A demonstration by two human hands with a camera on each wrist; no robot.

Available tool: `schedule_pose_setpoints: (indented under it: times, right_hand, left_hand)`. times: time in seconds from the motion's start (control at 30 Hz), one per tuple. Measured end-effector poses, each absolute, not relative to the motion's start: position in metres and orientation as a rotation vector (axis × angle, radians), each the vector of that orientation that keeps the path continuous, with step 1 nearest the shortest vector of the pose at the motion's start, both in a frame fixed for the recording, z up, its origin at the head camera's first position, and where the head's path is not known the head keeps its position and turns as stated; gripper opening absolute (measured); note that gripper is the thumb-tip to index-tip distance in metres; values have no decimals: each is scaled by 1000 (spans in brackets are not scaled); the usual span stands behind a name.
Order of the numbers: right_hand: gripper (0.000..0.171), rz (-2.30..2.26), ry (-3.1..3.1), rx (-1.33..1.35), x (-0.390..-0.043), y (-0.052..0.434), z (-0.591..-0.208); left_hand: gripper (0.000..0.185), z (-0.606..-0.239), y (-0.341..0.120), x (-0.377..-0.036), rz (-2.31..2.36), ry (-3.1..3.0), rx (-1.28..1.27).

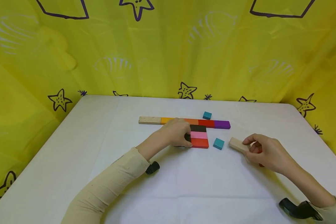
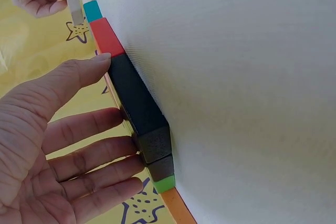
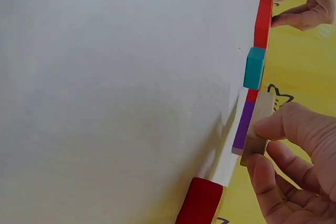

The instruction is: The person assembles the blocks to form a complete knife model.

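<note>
In the head view my left hand (image 1: 176, 132) reaches over the left end of a group of flat blocks. The left wrist view shows its thumb touching the seam between a red block (image 2: 107, 36) and a black block (image 2: 137, 100), its other fingers extended along that black block's upper edge. Pink (image 1: 199, 135) and dark brown (image 1: 198, 128) blocks lie behind the red one. My right hand (image 1: 268, 154) pinches a plain wooden block (image 1: 238, 144) between thumb and fingers, tilted above the table. A dark red block (image 3: 200, 202), mostly hidden by this hand in the head view, lies below it.
Behind the group runs a row of end-to-end blocks: wooden (image 1: 149, 120), orange, red and purple (image 1: 222, 124). One teal block (image 1: 218, 143) sits between the hands, another (image 1: 207, 115) behind the row. A yellow curtain (image 1: 168, 56) hangs past the white table's (image 1: 168, 186) far edge.
</note>
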State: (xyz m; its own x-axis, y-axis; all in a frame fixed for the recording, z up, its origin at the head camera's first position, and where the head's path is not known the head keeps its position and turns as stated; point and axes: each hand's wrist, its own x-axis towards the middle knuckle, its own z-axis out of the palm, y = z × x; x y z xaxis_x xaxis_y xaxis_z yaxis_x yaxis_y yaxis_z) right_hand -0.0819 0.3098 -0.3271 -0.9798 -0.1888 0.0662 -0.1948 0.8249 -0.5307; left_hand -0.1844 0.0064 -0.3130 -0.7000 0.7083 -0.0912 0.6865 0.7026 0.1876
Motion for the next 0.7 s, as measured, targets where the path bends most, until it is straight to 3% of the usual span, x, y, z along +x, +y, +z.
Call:
schedule_pose_setpoints:
  times: [0.33,0.7]
  right_hand:
    - [26,725,-2845,509,-104,300,-328]
    - [25,729,-2911,518,-122,288,-326]
  left_hand:
    - [33,-312,7,-185,196,2751,1118]
    - [35,-312,7,-184,203,2757,1118]
